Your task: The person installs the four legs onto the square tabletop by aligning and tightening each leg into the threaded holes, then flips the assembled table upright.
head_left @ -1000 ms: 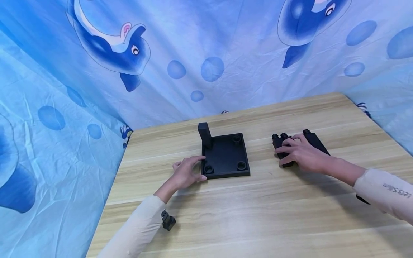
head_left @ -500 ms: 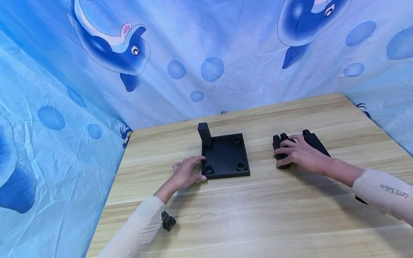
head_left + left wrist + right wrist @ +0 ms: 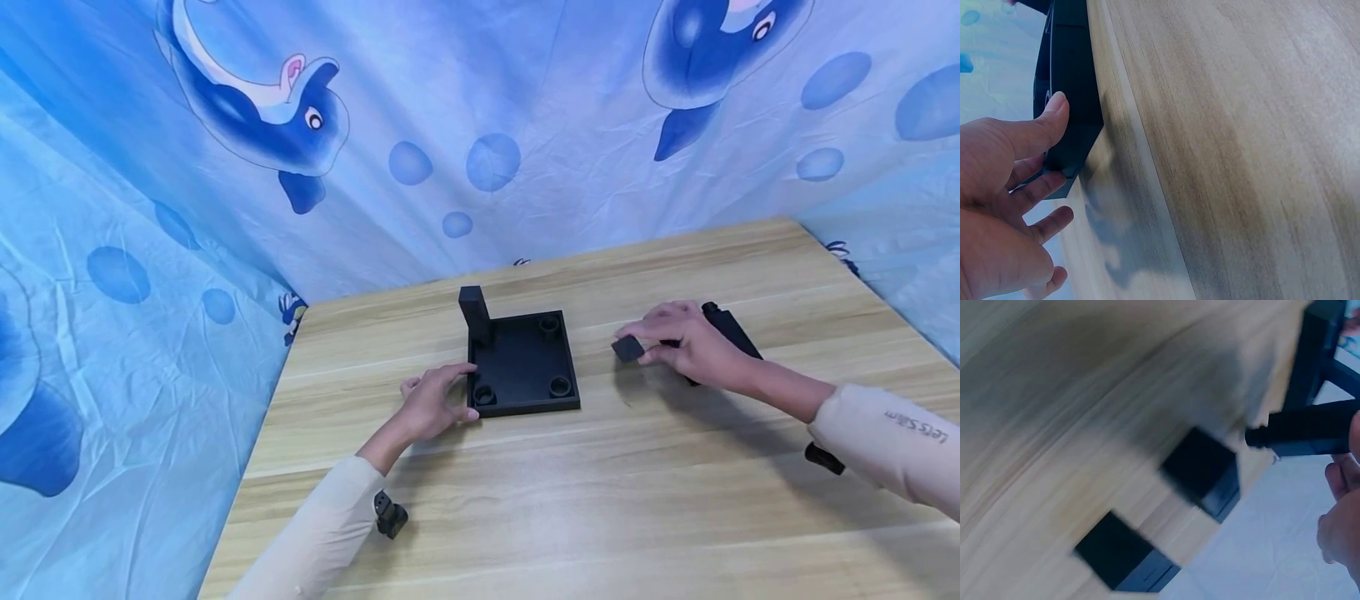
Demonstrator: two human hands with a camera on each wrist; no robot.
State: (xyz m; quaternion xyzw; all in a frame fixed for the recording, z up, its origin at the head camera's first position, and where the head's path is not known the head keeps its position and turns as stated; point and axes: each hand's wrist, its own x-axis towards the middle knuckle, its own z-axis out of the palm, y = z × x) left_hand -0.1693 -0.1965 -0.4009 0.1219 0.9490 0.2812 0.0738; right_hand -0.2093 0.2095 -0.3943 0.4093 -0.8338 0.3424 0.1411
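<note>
A black square board (image 3: 525, 362) with raised edges lies on the table. One square leg (image 3: 474, 310) stands upright at its far left corner, and round sockets show at the other corners. My left hand (image 3: 431, 404) holds the board's near left corner, with the thumb (image 3: 1054, 119) along its outer wall. My right hand (image 3: 693, 342) pinches a loose black square leg (image 3: 1316, 428) above the table, right of the board. That leg's narrow threaded end juts out in the right wrist view, while its square end faces me in the head view.
Two more black legs lie on the table by my right hand: the far one (image 3: 733, 329) shows well, and the nearer one (image 3: 693, 382) is mostly hidden. A blue dolphin-print curtain (image 3: 487, 167) hangs behind and left of the wooden table (image 3: 570, 517).
My right hand has picked up the leftmost of the loose legs, lifted and tilted it, and moved slightly left. My left hand and the board have stayed put.
</note>
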